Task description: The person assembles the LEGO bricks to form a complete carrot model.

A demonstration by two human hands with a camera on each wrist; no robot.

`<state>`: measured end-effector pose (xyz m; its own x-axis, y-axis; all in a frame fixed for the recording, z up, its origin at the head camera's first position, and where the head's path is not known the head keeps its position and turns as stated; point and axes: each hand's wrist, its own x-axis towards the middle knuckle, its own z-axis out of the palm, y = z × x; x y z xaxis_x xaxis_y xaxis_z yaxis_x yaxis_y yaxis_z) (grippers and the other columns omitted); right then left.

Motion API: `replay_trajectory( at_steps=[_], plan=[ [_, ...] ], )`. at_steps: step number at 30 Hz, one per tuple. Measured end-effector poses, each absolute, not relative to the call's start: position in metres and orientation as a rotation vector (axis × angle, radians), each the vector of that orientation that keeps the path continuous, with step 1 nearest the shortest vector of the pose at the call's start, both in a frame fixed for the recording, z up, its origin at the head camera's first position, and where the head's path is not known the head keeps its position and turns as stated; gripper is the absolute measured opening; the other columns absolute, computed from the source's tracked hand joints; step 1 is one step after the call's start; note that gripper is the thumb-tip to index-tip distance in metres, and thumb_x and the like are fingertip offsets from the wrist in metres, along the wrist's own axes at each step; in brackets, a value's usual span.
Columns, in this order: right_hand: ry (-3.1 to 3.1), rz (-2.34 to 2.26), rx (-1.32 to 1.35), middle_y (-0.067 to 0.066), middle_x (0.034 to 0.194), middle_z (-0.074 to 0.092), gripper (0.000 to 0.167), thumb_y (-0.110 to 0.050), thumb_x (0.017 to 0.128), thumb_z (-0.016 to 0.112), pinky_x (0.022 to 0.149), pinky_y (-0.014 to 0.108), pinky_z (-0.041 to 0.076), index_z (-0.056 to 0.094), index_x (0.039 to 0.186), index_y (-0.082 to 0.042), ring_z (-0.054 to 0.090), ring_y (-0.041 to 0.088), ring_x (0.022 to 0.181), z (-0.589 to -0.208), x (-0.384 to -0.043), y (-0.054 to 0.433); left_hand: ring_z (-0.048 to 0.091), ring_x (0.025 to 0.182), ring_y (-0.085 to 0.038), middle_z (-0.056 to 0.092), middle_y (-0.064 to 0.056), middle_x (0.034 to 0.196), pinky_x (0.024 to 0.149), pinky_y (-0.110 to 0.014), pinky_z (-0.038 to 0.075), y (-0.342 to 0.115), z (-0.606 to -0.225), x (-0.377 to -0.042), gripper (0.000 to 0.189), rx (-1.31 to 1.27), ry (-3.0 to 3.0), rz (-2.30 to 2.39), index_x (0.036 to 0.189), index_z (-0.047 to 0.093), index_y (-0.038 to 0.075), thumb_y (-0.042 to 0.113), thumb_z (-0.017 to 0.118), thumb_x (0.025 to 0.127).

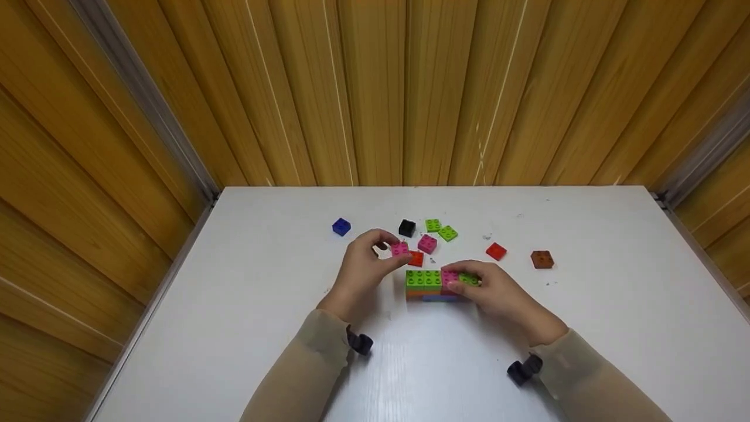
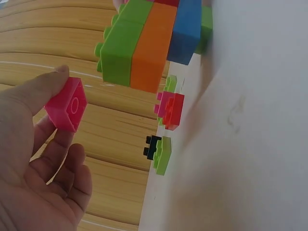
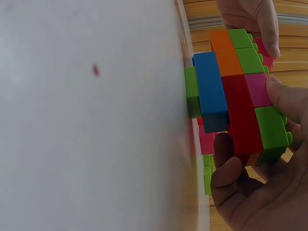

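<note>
My left hand (image 1: 364, 266) pinches a pink toy building brick (image 1: 399, 248) between thumb and fingers, in the air left of a stack of bricks. In the left wrist view the hollow underside of this pink brick (image 2: 74, 106) shows. My right hand (image 1: 498, 293) grips the right part of the brick stack (image 1: 423, 281). Seen from the right wrist, the stack has a small green brick (image 3: 192, 91) at the bottom, then a blue brick (image 3: 211, 91), then orange and red bricks (image 3: 242, 113). Its top row is green and pink, with the right thumb on the pink brick (image 3: 258, 90).
Behind the hands lie loose bricks: blue (image 1: 341, 227), black (image 1: 407, 228), two light green (image 1: 433, 225), pink (image 1: 427, 244) and red (image 1: 416, 258). Farther right are a red brick (image 1: 496, 251) and a brown brick (image 1: 542, 259). The white table (image 1: 234, 305) backs onto a wood-patterned wall.
</note>
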<state>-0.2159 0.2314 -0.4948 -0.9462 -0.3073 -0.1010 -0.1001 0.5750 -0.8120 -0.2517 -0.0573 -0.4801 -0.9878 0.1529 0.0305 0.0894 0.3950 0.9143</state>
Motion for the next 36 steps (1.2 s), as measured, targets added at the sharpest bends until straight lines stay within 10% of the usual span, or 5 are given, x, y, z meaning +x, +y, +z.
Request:
replay_trajectory(
  at_steps=[21, 36],
  plan=[
    [2.602, -1.326, -0.412, 0.008, 0.147, 0.075, 0.036, -0.032, 0.109, 0.077, 0.121, 0.056, 0.048, 0.077, 0.142, -0.018, 0.065, 0.029, 0.136, -0.498, -0.217, 0.233, 0.063, 0.113, -0.022, 0.073, 0.005, 0.121, 0.087, -0.029, 0.059, -0.034, -0.488, -0.234, 0.033, 0.461, 2.476, 1.620, 0.119, 0.075, 0.023, 0.031, 0.096, 0.094],
    [2.591, -1.326, -0.392, 0.008, 0.148, 0.075, 0.036, -0.033, 0.109, 0.078, 0.120, 0.055, 0.048, 0.077, 0.142, -0.020, 0.064, 0.029, 0.136, -0.497, -0.218, 0.234, 0.065, 0.118, -0.016, 0.078, 0.010, 0.127, 0.107, -0.041, 0.059, -0.034, -0.494, -0.236, 0.031, 0.580, 2.473, 1.550, 0.129, 0.083, 0.024, 0.029, 0.091, 0.099]
  ],
)
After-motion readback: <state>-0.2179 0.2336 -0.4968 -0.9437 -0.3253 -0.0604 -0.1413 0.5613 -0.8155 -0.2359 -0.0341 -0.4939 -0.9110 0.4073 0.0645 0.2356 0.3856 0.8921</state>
